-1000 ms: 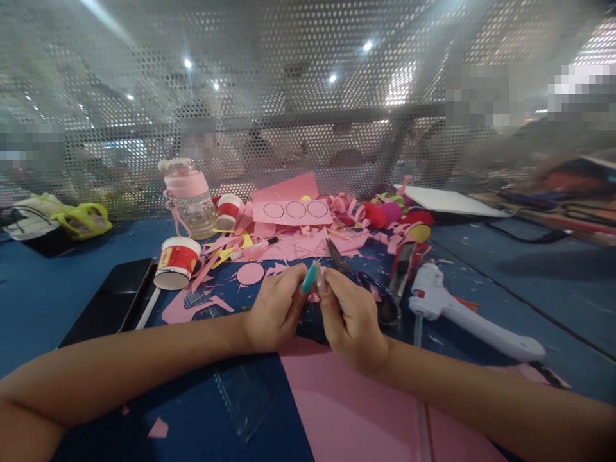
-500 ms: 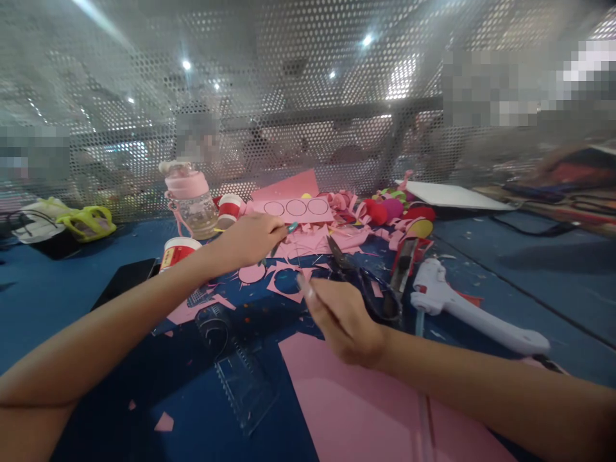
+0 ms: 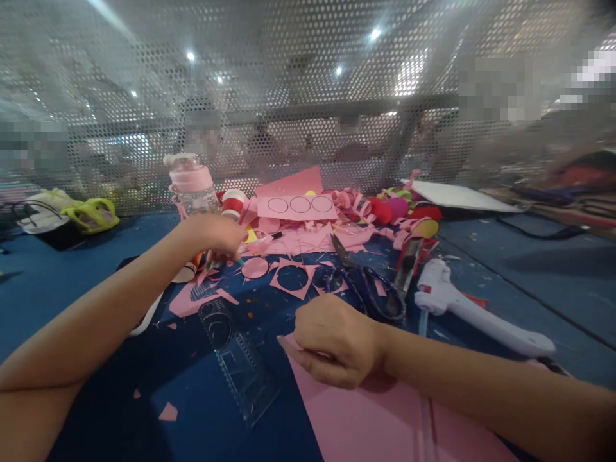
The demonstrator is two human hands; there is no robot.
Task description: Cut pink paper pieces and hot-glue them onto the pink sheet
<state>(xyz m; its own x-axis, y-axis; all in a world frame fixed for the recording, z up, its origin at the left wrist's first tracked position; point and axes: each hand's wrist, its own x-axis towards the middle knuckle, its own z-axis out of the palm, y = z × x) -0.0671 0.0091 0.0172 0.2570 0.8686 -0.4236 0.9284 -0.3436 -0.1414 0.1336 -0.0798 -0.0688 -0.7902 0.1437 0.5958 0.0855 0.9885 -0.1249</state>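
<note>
My left hand (image 3: 224,237) is closed, fingers curled down near a paper cup (image 3: 184,273) that it partly covers. A small teal tip shows at its fingers; what they hold, if anything, is hidden. Just right of it lies a pink paper circle (image 3: 255,267), then a pink square with a round hole (image 3: 304,293). My right hand (image 3: 337,340) is curled over the upper left corner of a large pink sheet (image 3: 356,423), fingers bent under. Whether they pinch the sheet cannot be seen. Dark-handled scissors (image 3: 362,274) lie open just beyond it.
A clear stencil ruler (image 3: 243,369) lies left of the sheet. On the right are a box cutter (image 3: 404,276) and a white glue gun (image 3: 481,311). Pink scraps (image 3: 308,239), a strip with three drawn circles (image 3: 293,206) and a bottle (image 3: 192,186) stand before the mesh screen.
My left hand has moved left and slightly down, from the drawn circles to the paper cup. My right hand has drawn nearer and its outstretched fingers have curled over the pink sheet.
</note>
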